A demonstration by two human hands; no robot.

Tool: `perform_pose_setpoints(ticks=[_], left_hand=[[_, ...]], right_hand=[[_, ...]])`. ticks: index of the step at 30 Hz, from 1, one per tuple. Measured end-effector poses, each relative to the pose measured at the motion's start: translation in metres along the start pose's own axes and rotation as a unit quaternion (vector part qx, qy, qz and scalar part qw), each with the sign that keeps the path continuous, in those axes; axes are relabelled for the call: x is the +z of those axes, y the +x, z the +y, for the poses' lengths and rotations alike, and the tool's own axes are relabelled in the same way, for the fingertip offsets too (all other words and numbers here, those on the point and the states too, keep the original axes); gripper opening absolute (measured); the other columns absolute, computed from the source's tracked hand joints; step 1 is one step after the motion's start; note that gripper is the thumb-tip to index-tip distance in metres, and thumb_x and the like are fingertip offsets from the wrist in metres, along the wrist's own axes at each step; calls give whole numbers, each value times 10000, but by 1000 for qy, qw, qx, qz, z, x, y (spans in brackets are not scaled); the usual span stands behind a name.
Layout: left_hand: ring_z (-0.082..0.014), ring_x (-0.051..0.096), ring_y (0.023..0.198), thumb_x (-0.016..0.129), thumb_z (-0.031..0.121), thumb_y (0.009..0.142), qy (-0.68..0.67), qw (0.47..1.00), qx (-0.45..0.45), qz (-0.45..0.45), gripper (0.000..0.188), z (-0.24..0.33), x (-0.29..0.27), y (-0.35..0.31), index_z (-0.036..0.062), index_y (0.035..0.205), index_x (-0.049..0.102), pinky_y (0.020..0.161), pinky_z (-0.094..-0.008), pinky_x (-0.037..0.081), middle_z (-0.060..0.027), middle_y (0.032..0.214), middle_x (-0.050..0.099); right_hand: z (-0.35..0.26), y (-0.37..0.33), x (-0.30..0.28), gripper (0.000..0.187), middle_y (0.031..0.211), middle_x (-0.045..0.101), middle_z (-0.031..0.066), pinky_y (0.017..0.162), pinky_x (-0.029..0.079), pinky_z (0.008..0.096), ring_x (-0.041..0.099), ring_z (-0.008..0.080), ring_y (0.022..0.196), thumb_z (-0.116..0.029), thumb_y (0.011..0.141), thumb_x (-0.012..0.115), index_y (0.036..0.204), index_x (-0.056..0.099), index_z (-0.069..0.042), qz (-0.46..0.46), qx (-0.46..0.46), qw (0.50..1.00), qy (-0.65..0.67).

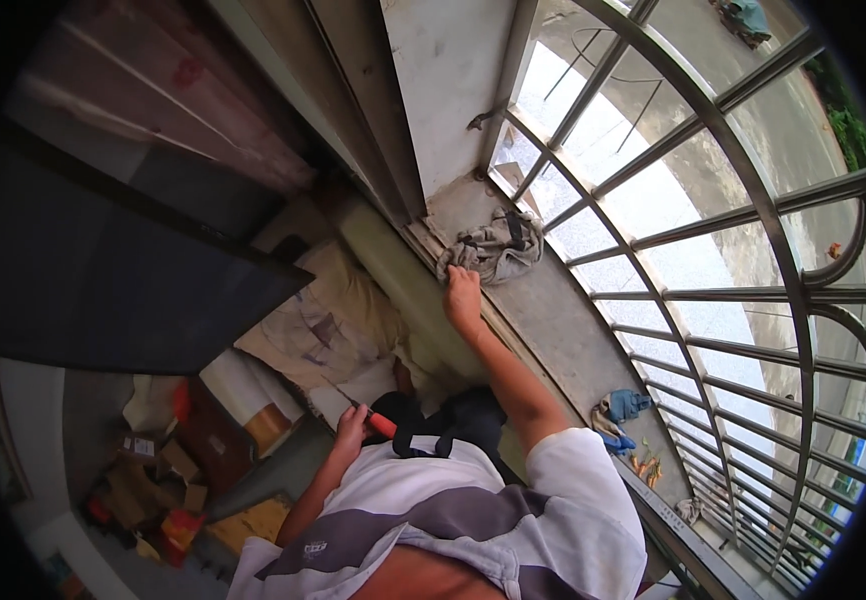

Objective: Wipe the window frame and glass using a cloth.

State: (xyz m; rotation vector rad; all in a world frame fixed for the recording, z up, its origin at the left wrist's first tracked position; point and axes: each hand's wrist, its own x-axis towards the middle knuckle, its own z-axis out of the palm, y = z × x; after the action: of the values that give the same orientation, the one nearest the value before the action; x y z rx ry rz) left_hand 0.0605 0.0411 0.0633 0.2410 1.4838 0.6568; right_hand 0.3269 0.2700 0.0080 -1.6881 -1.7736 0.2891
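My right hand (463, 295) reaches out to the window sill, its fingers closed at the near edge of a crumpled grey rag (501, 250). A dark patch shows on top of the rag. Close to my waist, my left hand (351, 428) is closed round a screwdriver with a red handle (383, 425). Its thin shaft points up and away to the left.
Metal window bars (653, 290) curve along the right, beyond the concrete sill (553, 320). A blue cloth (621, 408) and several orange-yellow peppers (645, 468) lie further along it. At left are a dark panel (123, 260), bedding (313, 320) and cardboard boxes (138, 490).
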Motion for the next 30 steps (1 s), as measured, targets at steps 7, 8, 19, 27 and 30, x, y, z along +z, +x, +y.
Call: perform_pose_setpoints(ticks=[7, 8, 19, 27, 30], left_hand=[[-147, 571, 725, 466, 268, 892, -21, 999, -17, -40, 182, 15, 24, 1, 88, 884, 490, 651, -317, 499, -27, 813, 542], [-147, 572, 738, 465, 274, 892, -12, 999, -2, -52, 188, 19, 30, 4, 89, 879, 500, 661, -312, 494, -24, 818, 546], [-95, 558, 767, 471, 292, 896, 7, 975, 91, -201, 226, 81, 150, 16, 86, 890, 563, 683, -251, 450, -13, 824, 578], [-88, 529, 731, 488, 303, 883, 153, 950, 205, -179, 274, 77, 143, 38, 55, 975, 560, 645, -220, 422, 1, 828, 571], [-106, 537, 631, 509, 231, 865, 244, 944, 133, -178, 219, 26, 81, 56, 36, 941, 574, 560, -238, 435, -10, 723, 569]], right_hand=[[52, 30, -26, 218, 843, 620, 188, 694, 466, 352, 601, 315, 765, -44, 775, 456, 913, 623, -20, 32, 183, 967, 172], [63, 34, -42, 222, 819, 622, 183, 690, 466, 345, 604, 301, 754, -45, 767, 454, 907, 623, -12, 88, 215, 952, 201], [-86, -83, -171, 484, 1125, 513, 140, 879, 393, 328, 496, 255, 1034, -288, 838, 548, 1230, 411, -40, -455, 368, 706, 398], [-37, -60, -124, 439, 903, 594, 220, 697, 451, 431, 566, 395, 825, -340, 807, 515, 1198, 442, -154, -124, 178, 967, 137], [-15, -39, -107, 448, 906, 596, 216, 707, 443, 443, 566, 391, 831, -361, 800, 526, 1188, 449, -151, -158, 176, 966, 107]])
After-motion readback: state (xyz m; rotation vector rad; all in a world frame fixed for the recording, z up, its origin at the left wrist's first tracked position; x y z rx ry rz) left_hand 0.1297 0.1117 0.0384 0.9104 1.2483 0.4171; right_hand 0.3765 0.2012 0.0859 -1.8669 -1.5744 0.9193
